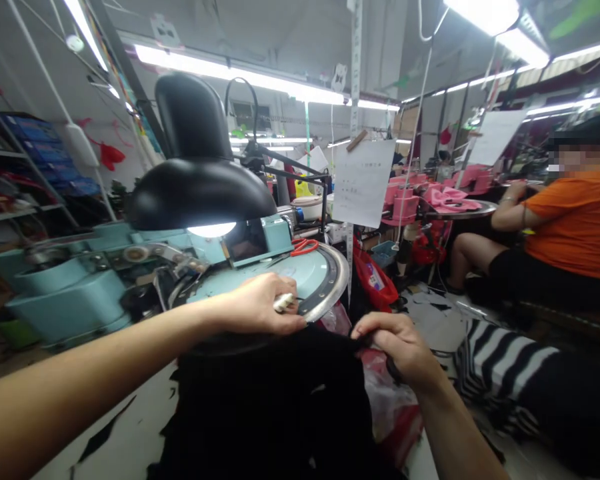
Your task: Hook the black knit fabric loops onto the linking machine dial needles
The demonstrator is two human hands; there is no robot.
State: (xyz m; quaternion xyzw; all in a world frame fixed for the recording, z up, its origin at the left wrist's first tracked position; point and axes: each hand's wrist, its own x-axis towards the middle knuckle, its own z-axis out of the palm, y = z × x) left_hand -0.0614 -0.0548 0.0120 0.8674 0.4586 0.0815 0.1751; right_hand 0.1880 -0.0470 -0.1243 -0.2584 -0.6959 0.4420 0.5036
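Observation:
A black knitted fabric hangs from the rim of a round teal machine dial in front of me. My left hand is closed on the fabric's top edge at the rim, with a small pale tool pinched in its fingers. My right hand pinches the same top edge a little to the right, off the rim. A black desk lamp shines down on the dial.
Red-handled scissors lie on the dial's far side. A paper sheet hangs from a line above. A red plastic bag sits below the dial. At the right a person in an orange shirt sits at a table with pink pieces.

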